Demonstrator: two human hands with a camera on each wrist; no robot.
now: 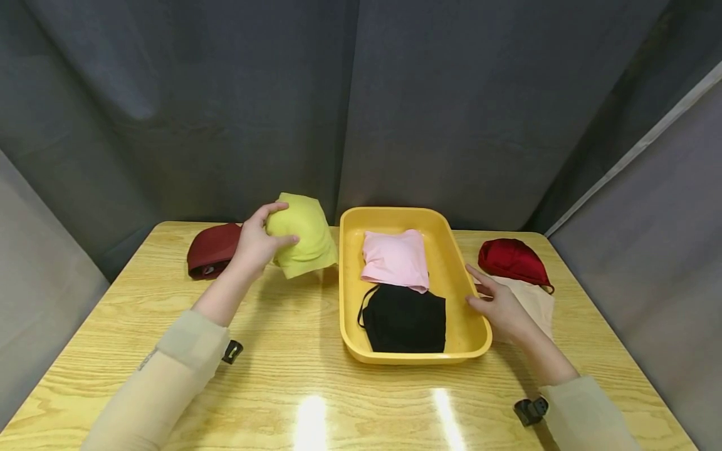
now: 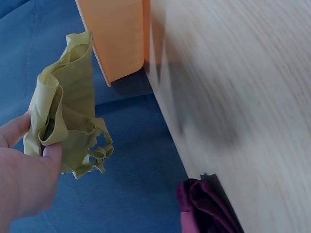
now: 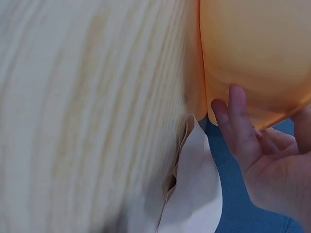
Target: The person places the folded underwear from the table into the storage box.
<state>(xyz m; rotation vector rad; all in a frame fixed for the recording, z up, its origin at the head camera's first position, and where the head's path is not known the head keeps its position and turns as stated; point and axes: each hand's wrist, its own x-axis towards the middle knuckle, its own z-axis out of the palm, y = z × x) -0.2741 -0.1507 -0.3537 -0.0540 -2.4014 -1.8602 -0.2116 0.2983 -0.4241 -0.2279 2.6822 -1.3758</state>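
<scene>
My left hand [image 1: 256, 241] pinches a folded yellow bra [image 1: 301, 235] between thumb and fingers, raised above the table left of the tray. Loose straps dangle from the bra [image 2: 68, 111] in the left wrist view. My right hand [image 1: 502, 307] holds the right rim of a yellow plastic tray [image 1: 414, 358]. In the right wrist view, fingers [image 3: 237, 116] lie along the tray's outer wall. Inside the tray are a folded pink bra [image 1: 396, 258] and, nearer me, a folded black one with a thin strap, a black bra [image 1: 406, 319].
A folded maroon bra [image 1: 214, 249] lies on the wooden table [image 1: 271, 388] at the left. Right of the tray are a shiny dark red bra [image 1: 514, 260] and a folded beige garment [image 1: 533, 300], partly behind my right hand. Grey curtains [image 1: 237, 113] surround the table.
</scene>
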